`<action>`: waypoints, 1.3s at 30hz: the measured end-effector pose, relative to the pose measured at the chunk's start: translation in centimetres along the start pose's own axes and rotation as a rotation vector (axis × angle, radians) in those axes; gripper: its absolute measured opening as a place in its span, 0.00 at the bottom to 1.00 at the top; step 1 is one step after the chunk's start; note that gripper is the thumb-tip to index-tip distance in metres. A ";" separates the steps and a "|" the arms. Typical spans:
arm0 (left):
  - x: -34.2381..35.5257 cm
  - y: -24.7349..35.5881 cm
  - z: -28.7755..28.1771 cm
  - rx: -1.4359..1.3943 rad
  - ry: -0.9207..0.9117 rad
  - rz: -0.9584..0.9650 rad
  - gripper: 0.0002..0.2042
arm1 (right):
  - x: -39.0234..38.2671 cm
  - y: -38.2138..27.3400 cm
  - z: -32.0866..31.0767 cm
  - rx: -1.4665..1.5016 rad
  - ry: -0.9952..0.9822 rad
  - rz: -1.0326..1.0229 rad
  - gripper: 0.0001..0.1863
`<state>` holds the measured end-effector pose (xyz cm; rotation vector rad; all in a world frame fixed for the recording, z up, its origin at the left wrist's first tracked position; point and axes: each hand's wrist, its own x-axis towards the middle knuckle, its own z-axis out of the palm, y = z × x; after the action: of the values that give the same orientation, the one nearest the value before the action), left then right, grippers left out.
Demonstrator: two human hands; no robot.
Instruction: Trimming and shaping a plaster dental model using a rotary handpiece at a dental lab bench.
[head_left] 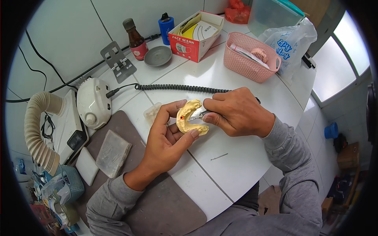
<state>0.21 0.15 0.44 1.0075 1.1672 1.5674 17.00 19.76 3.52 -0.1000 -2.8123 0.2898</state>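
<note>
My left hand (163, 147) is closed around a pale yellow, horseshoe-shaped dental cast (183, 125) with a small red mark on it. My right hand (242, 112) grips a rotary handpiece (203, 114), its tip inside the curve of the cast; whether it touches is unclear. A coiled black cord (173, 88) runs behind my hands toward the white control box (93, 103). Just past my left fingers lies a small translucent box (151, 113), partly hidden. A thin metal bur (219, 156) rests on the white tiles in front of my right hand.
On the left, a ribbed hose (34, 124) arches beside a brown mat (165, 204) bearing a clear flat case (113, 153). Behind stand a brown bottle (136, 41), grey dish (158, 57), mask box (197, 37) and pink basket (250, 59). The table edge curves at right.
</note>
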 end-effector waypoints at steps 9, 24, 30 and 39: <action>0.0 0.1 0.0 -0.007 0.004 -0.007 0.31 | 0.0 0.0 0.1 0.000 -0.003 -0.006 0.17; -0.1 -0.1 -0.1 -0.023 -0.005 -0.012 0.31 | 0.0 0.0 0.0 0.017 -0.007 -0.007 0.18; -0.1 0.1 0.0 -0.028 -0.011 -0.024 0.30 | 0.0 0.1 0.0 0.018 -0.004 -0.008 0.18; -0.1 0.0 -0.1 -0.027 -0.015 -0.024 0.31 | 0.0 0.1 0.1 0.027 -0.004 -0.009 0.18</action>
<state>0.15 0.02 0.45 0.9829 1.1409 1.5500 17.01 19.84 3.39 -0.0812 -2.8108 0.3261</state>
